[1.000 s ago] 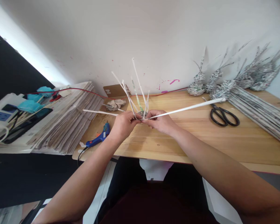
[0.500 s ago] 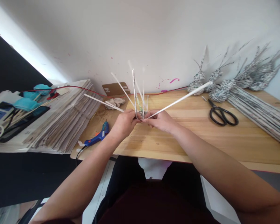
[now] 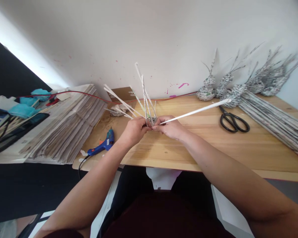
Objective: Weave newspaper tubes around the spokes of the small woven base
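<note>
Between my hands sits a small woven base of rolled newspaper (image 3: 152,120), partly covered by my fingers. Several thin paper tubes (image 3: 143,87) fan up and outward from it. My left hand (image 3: 137,128) is closed, pinching the base and the foot of a tube at its left side. My right hand (image 3: 169,127) is closed too, its thumb and fingers on a long white paper tube (image 3: 198,110) that slants out to the right. The fingertips of both hands almost meet at the front of the weave.
A blue glue gun (image 3: 103,145) lies left of my hands, beside a tall stack of paper (image 3: 62,132). Black-handled scissors (image 3: 233,122) lie on the wooden table (image 3: 188,152) at right. Behind them stand several woven newspaper pieces (image 3: 205,88) and a bundle of paper tubes (image 3: 273,122).
The upright tubes have swung, several now leaning further left. The long white tube at right has dipped slightly. Both hands keep their pinch, and the camera view has shifted a little.
</note>
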`<state>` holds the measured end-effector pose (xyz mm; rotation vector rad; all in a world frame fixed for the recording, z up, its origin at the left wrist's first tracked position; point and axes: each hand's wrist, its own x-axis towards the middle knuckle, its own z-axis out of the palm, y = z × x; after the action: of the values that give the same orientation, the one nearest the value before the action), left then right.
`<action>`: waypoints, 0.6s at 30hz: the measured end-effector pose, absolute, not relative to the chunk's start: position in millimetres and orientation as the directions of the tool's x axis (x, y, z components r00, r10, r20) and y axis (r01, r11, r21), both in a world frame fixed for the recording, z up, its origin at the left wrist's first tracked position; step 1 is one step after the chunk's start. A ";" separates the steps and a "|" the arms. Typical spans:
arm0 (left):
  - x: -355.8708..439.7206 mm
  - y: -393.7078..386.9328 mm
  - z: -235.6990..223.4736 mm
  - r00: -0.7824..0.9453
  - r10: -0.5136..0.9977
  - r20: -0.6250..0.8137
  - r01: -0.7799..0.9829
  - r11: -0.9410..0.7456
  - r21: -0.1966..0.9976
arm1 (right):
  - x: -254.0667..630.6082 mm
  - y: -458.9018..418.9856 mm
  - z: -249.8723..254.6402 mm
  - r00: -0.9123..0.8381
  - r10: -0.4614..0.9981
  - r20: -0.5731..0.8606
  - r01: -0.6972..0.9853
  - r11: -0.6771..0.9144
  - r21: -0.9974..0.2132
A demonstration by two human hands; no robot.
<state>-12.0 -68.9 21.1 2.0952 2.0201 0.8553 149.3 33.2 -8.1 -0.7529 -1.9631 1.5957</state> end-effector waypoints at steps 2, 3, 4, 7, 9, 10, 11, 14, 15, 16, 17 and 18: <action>-12.4 -67.7 19.5 -0.027 0.947 0.319 0.890 -0.122 0.438 | 150.2 34.4 -8.5 -0.735 0.678 0.025 0.113 0.159 -0.981; -12.7 -67.0 18.9 -0.022 0.946 0.323 0.889 -0.129 0.439 | 150.8 35.2 -8.4 -0.741 0.671 0.020 0.113 0.153 -0.982; -12.9 -66.4 18.5 -0.018 0.945 0.327 0.888 -0.135 0.440 | 151.5 36.0 -8.3 -0.749 0.663 0.016 0.114 0.153 -0.982; -12.6 -65.6 17.6 0.004 0.942 0.336 0.896 -0.153 0.418 | 153.6 38.5 -8.0 -0.770 0.638 0.030 0.138 0.213 -0.967; -11.3 -65.7 16.7 0.018 0.940 0.340 0.908 -0.157 0.388 | 154.2 39.7 -8.6 -0.775 0.629 0.057 0.159 0.282 -0.946; -10.4 -65.8 16.0 0.023 0.940 0.340 0.913 -0.158 0.376 | 154.2 40.1 -9.2 -0.772 0.631 0.074 0.168 0.316 -0.934; -9.5 -65.8 15.2 0.030 0.941 0.337 0.916 -0.160 0.368 | 154.0 40.4 -10.0 -0.767 0.635 0.093 0.176 0.347 -0.921; -8.1 -65.1 12.1 0.059 0.945 0.322 0.915 -0.180 0.362 | 152.8 41.1 -12.1 -0.757 0.639 0.138 0.179 0.406 -0.896; -8.2 -64.8 11.0 0.064 0.944 0.322 0.913 -0.186 0.363 | 152.4 41.4 -12.4 -0.757 0.639 0.141 0.179 0.409 -0.895; -8.4 -64.6 9.8 0.062 0.943 0.327 0.912 -0.187 0.366 | 152.2 41.8 -12.6 -0.759 0.638 0.134 0.181 0.404 -0.897; -8.7 -64.5 8.6 0.053 0.941 0.333 0.912 -0.181 0.368 | 152.1 42.3 -12.6 -0.760 0.639 0.120 0.187 0.391 -0.901; -8.9 -64.4 7.5 0.041 0.940 0.340 0.913 -0.173 0.369 | 152.1 42.8 -12.7 -0.759 0.643 0.101 0.196 0.374 -0.906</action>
<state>-8.9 -64.4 7.5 2.2285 1.9866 0.7991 152.1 42.8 -12.7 -0.7255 -2.1982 1.3603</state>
